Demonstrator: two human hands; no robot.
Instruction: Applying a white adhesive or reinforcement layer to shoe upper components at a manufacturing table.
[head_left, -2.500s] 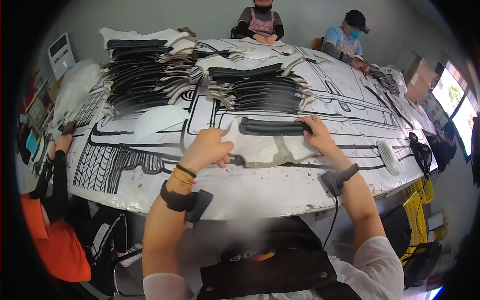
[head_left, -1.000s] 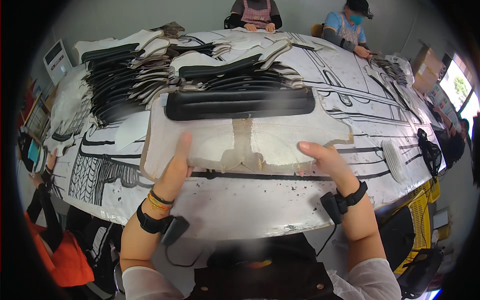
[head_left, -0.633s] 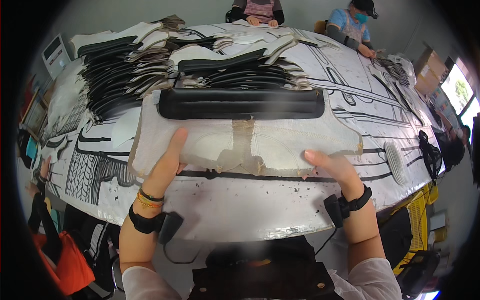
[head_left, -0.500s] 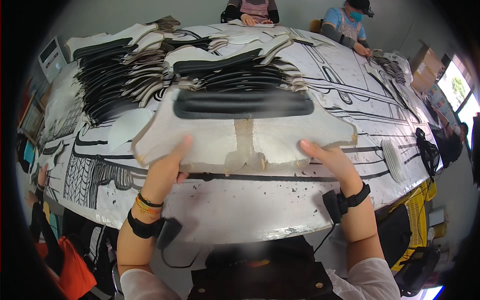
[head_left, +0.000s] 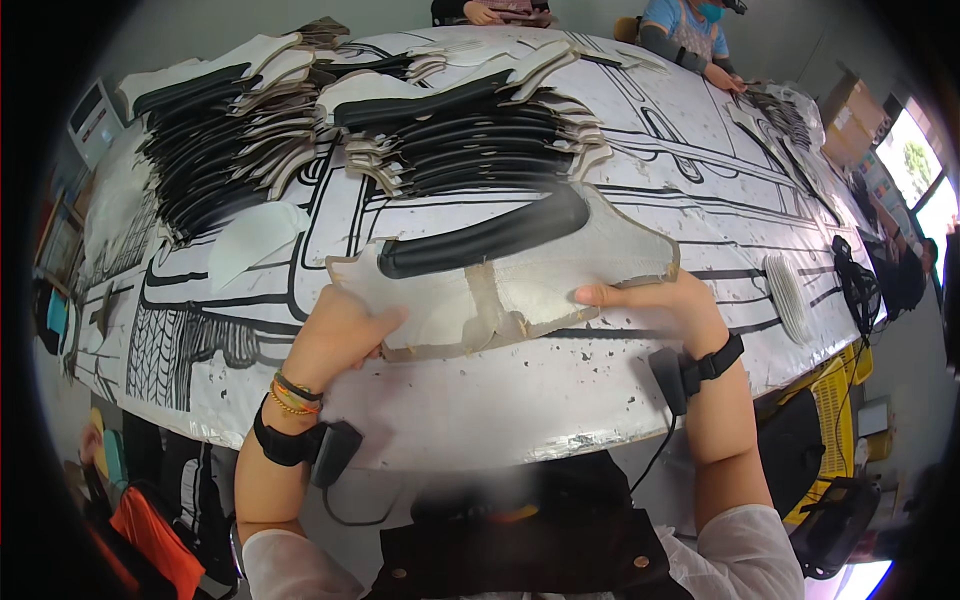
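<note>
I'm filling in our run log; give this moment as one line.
left hand: holding pale fabric panel with curved black padded strip | right hand: holding panel's lower right edge | beyond: two stacks of similar panels

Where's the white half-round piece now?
Head view, left: the white half-round piece lies on the table by the near end of the left panel stack, beyond and left of the left hand.

Plain grey wall [head_left: 790,45] along far side. Large table [head_left: 480,425] across room, white cover with bold black line drawings, glossy near edge. Window [head_left: 914,165] at right, bright daylight, green outside. Cardboard box [head_left: 856,125] near right wall. White boxy appliance [head_left: 95,125] at far left. Yellow plastic crate [head_left: 832,425] below table, right. Brownish chair back [head_left: 626,29] at far side. Pale grey floor [head_left: 392,488] beneath near edge.
</note>
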